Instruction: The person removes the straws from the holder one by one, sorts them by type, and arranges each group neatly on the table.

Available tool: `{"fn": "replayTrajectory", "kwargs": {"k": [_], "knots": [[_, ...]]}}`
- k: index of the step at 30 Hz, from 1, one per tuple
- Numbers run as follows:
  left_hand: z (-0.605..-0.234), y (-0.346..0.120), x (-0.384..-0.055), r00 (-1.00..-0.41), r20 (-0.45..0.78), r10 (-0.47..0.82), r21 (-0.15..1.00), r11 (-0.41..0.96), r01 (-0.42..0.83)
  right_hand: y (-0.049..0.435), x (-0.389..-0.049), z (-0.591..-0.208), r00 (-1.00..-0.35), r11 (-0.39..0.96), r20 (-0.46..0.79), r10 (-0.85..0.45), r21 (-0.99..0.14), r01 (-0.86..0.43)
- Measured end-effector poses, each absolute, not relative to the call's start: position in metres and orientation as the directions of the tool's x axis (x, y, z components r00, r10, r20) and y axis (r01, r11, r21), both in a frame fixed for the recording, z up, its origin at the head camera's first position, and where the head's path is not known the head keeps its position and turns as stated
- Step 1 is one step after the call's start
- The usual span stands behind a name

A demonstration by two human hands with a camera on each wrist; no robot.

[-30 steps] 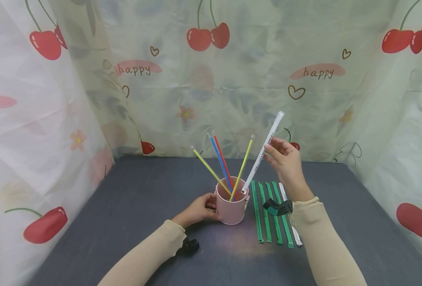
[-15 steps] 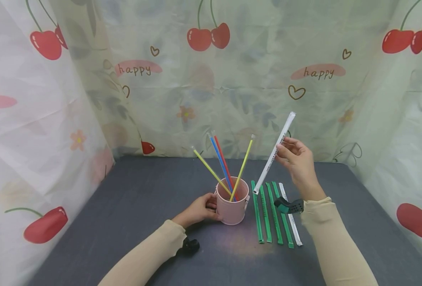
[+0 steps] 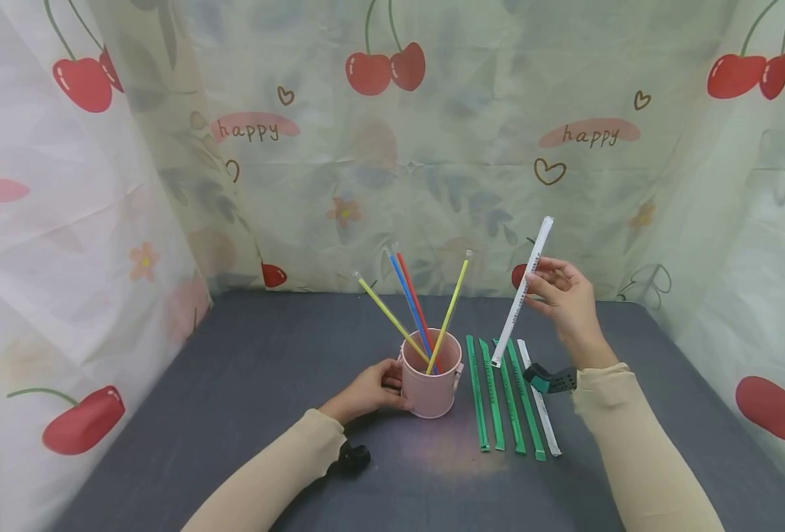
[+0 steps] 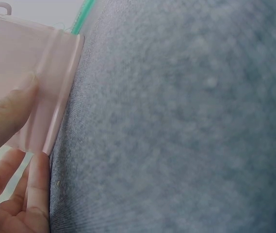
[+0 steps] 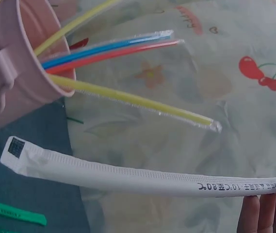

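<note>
My right hand point(image 3: 565, 303) pinches a white paper-wrapped straw point(image 3: 522, 292) near its middle, tilted above the table with its lower end over the green straws. Printed letters run along this wrapper in the right wrist view. My left hand point(image 3: 369, 388) grips the side of a small pink bucket point(image 3: 430, 399), thumb on the near side and fingers round the far side. Several straws in clear wrap lean inside the bucket: a blue straw point(image 3: 407, 292), a red straw point(image 3: 415, 295), a left yellow straw point(image 3: 389, 314) and a right yellow straw point(image 3: 454, 299).
Right of the bucket, several green-wrapped straws point(image 3: 492, 399) lie side by side on the dark table point(image 3: 286, 355). A white-wrapped straw point(image 3: 548, 423) lies at the right end of that row. A cherry-print curtain point(image 3: 432, 185) encloses the back and sides.
My right hand has moved rightward, carrying the white-wrapped straw from the bucket's rim to above the green straws. The left hand and bucket have stayed put.
</note>
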State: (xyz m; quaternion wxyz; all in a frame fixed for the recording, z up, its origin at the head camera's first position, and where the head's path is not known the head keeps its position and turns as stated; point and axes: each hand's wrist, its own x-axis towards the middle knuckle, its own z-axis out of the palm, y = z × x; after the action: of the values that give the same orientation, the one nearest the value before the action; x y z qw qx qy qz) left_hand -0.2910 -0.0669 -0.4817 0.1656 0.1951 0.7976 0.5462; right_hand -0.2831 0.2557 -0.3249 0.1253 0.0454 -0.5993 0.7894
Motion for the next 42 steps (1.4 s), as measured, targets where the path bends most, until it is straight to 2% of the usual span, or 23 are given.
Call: {"fn": "replayTrajectory", "kwargs": {"k": [20, 26, 33, 42], "knots": [[-0.481, -0.067, -0.290, -0.869, -0.042, 0.493, 0.939, 0.318, 0.134, 0.281, -0.293, -0.347, -0.971, 0.078, 0.169, 0.170, -0.984, -0.158], [-0.481, -0.067, -0.290, -0.868, -0.043, 0.495, 0.939, 0.317, 0.134, 0.288, -0.298, -0.358, -0.975, 0.112, 0.163, 0.152, -0.983, -0.147], [-0.480, -0.068, -0.290, -0.866, -0.040, 0.498, 0.939, 0.315, 0.138, 0.292, -0.303, -0.369, -0.980, 0.297, 0.144, 0.141, -0.950, -0.097], [-0.482, -0.068, -0.292, -0.864, -0.045, 0.501, 0.937, 0.321, 0.138, 0.296, -0.304, -0.378, -0.988, 0.453, 0.089, 0.129, -0.891, -0.021]]}}
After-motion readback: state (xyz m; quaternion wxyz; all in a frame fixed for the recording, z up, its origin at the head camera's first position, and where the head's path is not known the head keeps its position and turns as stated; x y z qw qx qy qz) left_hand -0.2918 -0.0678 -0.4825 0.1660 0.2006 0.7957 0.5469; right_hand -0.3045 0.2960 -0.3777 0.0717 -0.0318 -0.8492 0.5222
